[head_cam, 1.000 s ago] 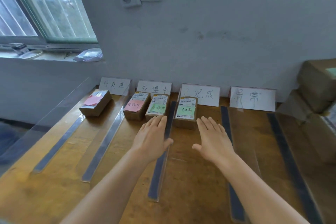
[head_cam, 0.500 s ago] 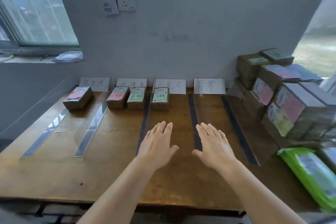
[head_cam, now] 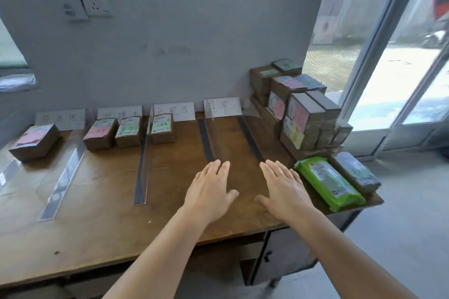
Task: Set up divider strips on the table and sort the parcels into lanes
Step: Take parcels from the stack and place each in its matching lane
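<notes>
Both forearms reach forward from the counter's (head_cam: 102, 233) near edge, palms down. The left hand (head_cam: 211, 190) and right hand (head_cam: 284, 192) lie side by side, a small gap between the thumbs, toward the counter's right half. Each grip is fully open, fingers straight and close together, holding nothing (whether the palms touch the wood cannot be told). Divider strips (head_cam: 141, 167) run from the far edge toward the near edge. Four small parcels (head_cam: 161, 128) sit in lanes along the far edge, below handwritten lane labels (head_cam: 222, 107). Unsorted parcels are stacked (head_cam: 301, 114) at the far right corner, a green wet-wipe pack (head_cam: 328, 182) near the right edge.
</notes>
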`<state>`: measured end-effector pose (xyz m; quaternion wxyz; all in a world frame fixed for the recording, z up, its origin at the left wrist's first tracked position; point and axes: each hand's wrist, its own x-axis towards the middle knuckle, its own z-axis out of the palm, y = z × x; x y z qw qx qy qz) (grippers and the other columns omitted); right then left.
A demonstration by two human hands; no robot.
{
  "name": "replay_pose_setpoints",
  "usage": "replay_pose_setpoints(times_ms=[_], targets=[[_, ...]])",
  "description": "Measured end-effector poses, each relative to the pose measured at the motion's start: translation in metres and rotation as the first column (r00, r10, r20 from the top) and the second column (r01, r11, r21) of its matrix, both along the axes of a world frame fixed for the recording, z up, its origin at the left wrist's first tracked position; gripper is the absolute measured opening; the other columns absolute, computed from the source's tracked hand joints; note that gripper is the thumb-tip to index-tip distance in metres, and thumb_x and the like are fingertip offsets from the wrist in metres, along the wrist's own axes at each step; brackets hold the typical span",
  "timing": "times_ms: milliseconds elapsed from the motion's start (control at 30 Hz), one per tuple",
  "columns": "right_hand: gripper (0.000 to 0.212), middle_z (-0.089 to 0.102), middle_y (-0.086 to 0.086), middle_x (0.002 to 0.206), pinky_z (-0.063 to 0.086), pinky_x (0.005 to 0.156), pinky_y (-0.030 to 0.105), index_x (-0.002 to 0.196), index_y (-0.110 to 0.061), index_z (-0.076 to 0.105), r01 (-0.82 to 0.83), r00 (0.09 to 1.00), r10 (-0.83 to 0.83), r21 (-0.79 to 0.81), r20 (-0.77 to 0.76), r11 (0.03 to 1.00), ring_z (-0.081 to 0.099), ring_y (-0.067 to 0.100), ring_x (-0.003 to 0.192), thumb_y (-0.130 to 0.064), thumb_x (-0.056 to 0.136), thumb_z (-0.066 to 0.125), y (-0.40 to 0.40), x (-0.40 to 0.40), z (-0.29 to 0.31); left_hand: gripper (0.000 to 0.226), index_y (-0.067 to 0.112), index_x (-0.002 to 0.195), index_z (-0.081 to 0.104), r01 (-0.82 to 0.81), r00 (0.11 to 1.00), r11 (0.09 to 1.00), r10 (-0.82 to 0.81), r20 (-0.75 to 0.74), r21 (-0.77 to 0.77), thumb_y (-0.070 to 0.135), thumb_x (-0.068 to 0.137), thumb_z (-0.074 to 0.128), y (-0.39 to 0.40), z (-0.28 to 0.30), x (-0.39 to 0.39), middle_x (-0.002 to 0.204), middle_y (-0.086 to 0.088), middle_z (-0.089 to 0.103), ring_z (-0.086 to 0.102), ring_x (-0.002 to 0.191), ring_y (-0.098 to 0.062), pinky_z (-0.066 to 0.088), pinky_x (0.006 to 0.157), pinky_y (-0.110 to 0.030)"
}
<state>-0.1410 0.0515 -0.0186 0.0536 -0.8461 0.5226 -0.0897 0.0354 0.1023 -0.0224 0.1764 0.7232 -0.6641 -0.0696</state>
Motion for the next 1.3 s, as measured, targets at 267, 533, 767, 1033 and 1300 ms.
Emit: replay_pose_setpoints(times_ms=[267, 533, 767, 1033, 1300], targets=[[0.082, 0.008, -0.006, 0.159, 0.003, 0.116, 0.035, 0.151, -0.022, 0.011, 0.128, 0.990, -0.131, 0.056, 0.055, 0.990, 0.001, 0.015, 0.146, -0.046, 0.089, 0.058, -0.015, -0.069, -0.007, 0.071, 0.022, 0.152, 0.016, 0.124, 0.992, 0.991, -0.122, -0.042, 0.048, 0.046, 0.094, 0.050, -0.026, -0.003, -0.069, 0.158, -0.001, 0.020, 0.016, 0.145, -0.017, 0.021, 0.116, -0.035], [0.078, 0.015, -0.003, 0.158, 0.008, 0.116, 0.038, 0.149, -0.022, 0.016, 0.164, 0.983, -0.171, 0.113, 0.062, 0.980, 0.007, 0.018, 0.145, -0.045, 0.088, 0.059, -0.052, -0.147, -0.028, 0.070, 0.019, 0.152, 0.017, 0.173, 0.984, 0.978, -0.165, -0.072, 0.121, 0.046, 0.095, 0.049, -0.072, -0.025, -0.151, 0.156, -0.001, 0.023, 0.019, 0.143, -0.017, 0.022, 0.115, -0.032], [0.069, 0.022, 0.001, 0.156, 0.011, 0.116, 0.038, 0.148, -0.022, 0.022, 0.196, 0.974, -0.209, 0.143, 0.082, 0.970, 0.016, 0.020, 0.143, -0.044, 0.091, 0.053, -0.106, -0.221, -0.042, 0.072, 0.022, 0.152, 0.014, 0.145, 0.977, 0.966, -0.106, -0.186, 0.214, 0.045, 0.094, 0.050, -0.119, -0.045, -0.222, 0.154, -0.001, 0.027, 0.025, 0.140, -0.019, 0.029, 0.109, -0.035], [0.049, 0.014, 0.002, 0.158, 0.011, 0.114, 0.039, 0.142, -0.031, 0.033, 0.163, 0.985, -0.171, 0.229, 0.013, 0.960, 0.007, 0.024, 0.144, -0.038, 0.095, 0.045, -0.147, -0.275, -0.068, 0.080, 0.030, 0.151, 0.004, -0.009, 0.947, 0.928, 0.127, -0.294, 0.372, 0.054, 0.090, 0.050, -0.157, -0.077, -0.278, 0.145, -0.007, 0.037, 0.041, 0.129, -0.028, 0.039, 0.099, -0.042], [0.046, 0.006, -0.002, 0.159, -0.001, 0.115, 0.041, 0.141, -0.038, 0.029, -0.055, 0.997, 0.066, 0.248, -0.037, 0.967, -0.007, 0.021, 0.146, -0.029, 0.097, 0.037, -0.158, -0.274, -0.096, 0.060, 0.013, 0.131, 0.038, -0.316, 0.792, 0.858, 0.474, -0.384, 0.406, 0.046, 0.086, 0.060, -0.193, -0.090, -0.301, 0.124, -0.008, 0.056, 0.056, 0.110, -0.028, 0.044, 0.083, -0.035]])
